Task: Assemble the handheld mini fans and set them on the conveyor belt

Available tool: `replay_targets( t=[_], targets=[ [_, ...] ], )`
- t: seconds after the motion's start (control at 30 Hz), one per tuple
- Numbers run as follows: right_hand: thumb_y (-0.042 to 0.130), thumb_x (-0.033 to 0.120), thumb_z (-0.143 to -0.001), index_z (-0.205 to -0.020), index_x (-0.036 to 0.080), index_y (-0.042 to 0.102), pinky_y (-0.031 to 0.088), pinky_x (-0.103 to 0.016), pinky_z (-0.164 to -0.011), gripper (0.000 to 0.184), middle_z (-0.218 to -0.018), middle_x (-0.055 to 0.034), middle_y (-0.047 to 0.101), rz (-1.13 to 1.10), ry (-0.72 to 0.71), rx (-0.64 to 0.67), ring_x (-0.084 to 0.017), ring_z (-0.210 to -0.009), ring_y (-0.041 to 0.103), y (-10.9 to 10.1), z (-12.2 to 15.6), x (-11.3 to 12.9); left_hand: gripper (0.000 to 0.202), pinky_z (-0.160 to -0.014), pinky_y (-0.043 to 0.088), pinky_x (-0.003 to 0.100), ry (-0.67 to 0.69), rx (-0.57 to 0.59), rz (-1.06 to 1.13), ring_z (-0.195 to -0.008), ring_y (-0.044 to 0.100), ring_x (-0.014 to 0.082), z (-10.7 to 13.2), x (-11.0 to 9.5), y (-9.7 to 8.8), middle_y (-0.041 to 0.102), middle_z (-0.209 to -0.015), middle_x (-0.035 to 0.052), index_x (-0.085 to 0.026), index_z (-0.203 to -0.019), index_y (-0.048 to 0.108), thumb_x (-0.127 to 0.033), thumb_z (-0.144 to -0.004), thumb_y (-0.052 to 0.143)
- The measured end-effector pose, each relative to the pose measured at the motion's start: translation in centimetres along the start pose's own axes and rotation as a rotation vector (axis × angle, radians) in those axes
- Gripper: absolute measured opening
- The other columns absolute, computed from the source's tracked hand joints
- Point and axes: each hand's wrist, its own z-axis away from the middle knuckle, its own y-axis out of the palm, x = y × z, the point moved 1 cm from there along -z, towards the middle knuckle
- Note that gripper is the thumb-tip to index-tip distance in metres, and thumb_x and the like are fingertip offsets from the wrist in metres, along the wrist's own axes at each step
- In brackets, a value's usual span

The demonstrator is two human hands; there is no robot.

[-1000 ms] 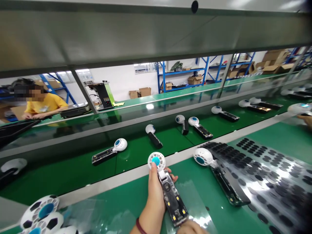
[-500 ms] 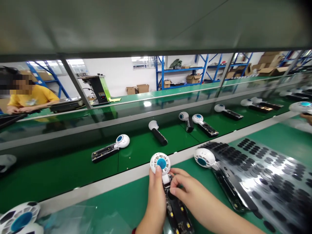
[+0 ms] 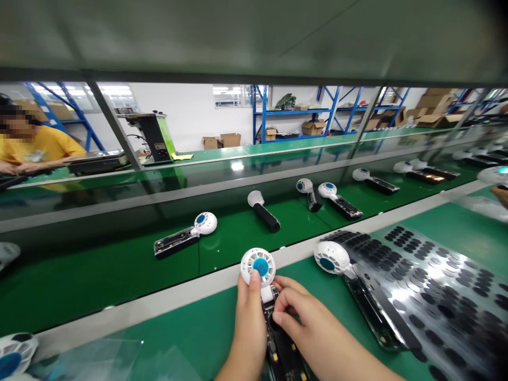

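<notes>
My left hand (image 3: 251, 317) is closed around the neck of what looks like a handheld fan, its thumb on the blue disc in the middle. This handheld fan (image 3: 257, 257) has a white vented head and an uncovered black handle with a circuit board and small yellow parts. With thumb and forefinger pinched over the upper handle, my right hand (image 3: 304, 317) grips a small dark round piece, seemingly a black round sticker (image 3: 275, 318), mostly hidden by the fingers. Right of my hands, another fan (image 3: 333, 257) lies on the sheet of black round stickers (image 3: 428, 286).
Several similar fans lie along the green conveyor belt (image 3: 119, 286) beyond a pale rail (image 3: 166, 299). Clear plastic (image 3: 95, 360) and a ball-patterned head (image 3: 18, 352) are at the lower left. A co-worker's hand (image 3: 500, 194) shows at the right edge. Across the line sits a person (image 3: 43, 143) in yellow.
The belt's fans have shifted slightly right, and the view has turned a little. My hands keep nearly the same hold on the fan, with the right fingers still pinched over its handle.
</notes>
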Motion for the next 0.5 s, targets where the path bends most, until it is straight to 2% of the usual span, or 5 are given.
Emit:
replay_targets(
  t=[0.23,0.33,0.4,0.43,0.5],
  targets=[
    [0.044,0.006,-0.071,-0.062,0.022,0.043,0.031,-0.039,-0.096,0.019,-0.127,-0.0026,0.044,0.121,-0.115,-0.068,-0.022,-0.12,0.035,0.3,0.2,-0.3,0.051,-0.086,0.038,0.031,0.026,-0.009,0.011,-0.099,0.055,0.0232,0.2,-0.4,0.2,0.061,-0.107,0.0079,-0.017,-0.109,0.049,-0.054,-0.073,0.048],
    [0.044,0.006,-0.071,-0.068,0.023,0.047,0.032,-0.038,-0.096,0.018,-0.131,-0.0021,0.039,0.164,-0.134,-0.092,-0.022,-0.124,0.029,0.5,0.3,-0.8,0.05,-0.083,0.04,0.031,0.009,0.002,0.042,-0.097,0.056,0.0229,0.3,-0.4,0.2,0.062,-0.105,0.0079,-0.017,-0.109,0.048,-0.052,-0.074,0.049],
    [0.045,0.007,-0.07,-0.083,0.025,0.052,0.032,-0.038,-0.096,0.022,-0.134,-0.0018,0.034,0.122,-0.121,-0.104,-0.022,-0.124,0.028,0.5,0.3,-1.2,0.049,-0.079,0.041,0.03,-0.011,-0.015,0.061,-0.094,0.058,0.0222,0.4,-0.4,0.3,0.064,-0.101,0.0073,-0.018,-0.109,0.048,-0.052,-0.074,0.049],
    [0.046,0.008,-0.07,-0.093,0.026,0.05,0.033,-0.037,-0.095,0.029,-0.133,-0.0028,0.035,0.06,-0.101,-0.092,-0.022,-0.122,0.033,0.5,0.2,-1.3,0.05,-0.077,0.042,0.03,-0.023,-0.026,0.074,-0.092,0.059,0.022,0.4,-0.4,0.3,0.065,-0.097,0.007,-0.018,-0.109,0.048,-0.053,-0.073,0.05],
    [0.046,0.011,-0.071,-0.109,0.027,0.04,0.038,-0.035,-0.089,0.042,-0.122,-0.0051,0.047,-0.119,-0.05,0.009,-0.02,-0.107,0.049,0.3,0.1,-1.2,0.052,-0.073,0.044,0.03,-0.044,-0.034,0.107,-0.086,0.061,0.0221,0.4,-0.2,0.4,0.066,-0.091,0.0064,-0.018,-0.109,0.048,-0.054,-0.072,0.051]
  ],
)
